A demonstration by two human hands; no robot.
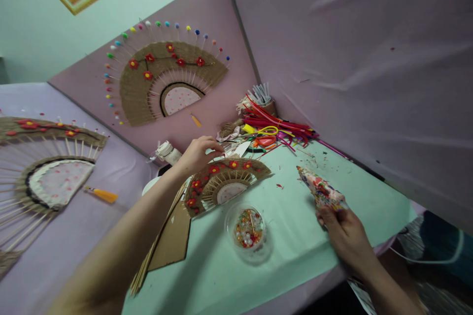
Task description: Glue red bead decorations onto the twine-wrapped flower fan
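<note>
My left hand [202, 154] is over the top edge of a small twine fan [207, 188], its fingers bent together in a pinch; what they hold, if anything, is too small to make out. Red flowers with yellow centres run along the fan's brown band, and a pale dotted half-circle [231, 192] fills its middle. In my right hand [342, 231] is a glue gun [320, 188] with a colourful, blotchy body, its tip pointing up and left, apart from the fan. A clear round tub [246, 231] of mixed beads stands between my hands.
Thin sticks [158, 241] lie over a cardboard piece [173, 236] at left. Behind are red pipe cleaners [281, 125], scissors [264, 142], a cup of glue sticks [263, 96] and a white bottle [168, 151]. Larger fans [140, 88] hang on the panels. A white cord [436, 261] runs at right.
</note>
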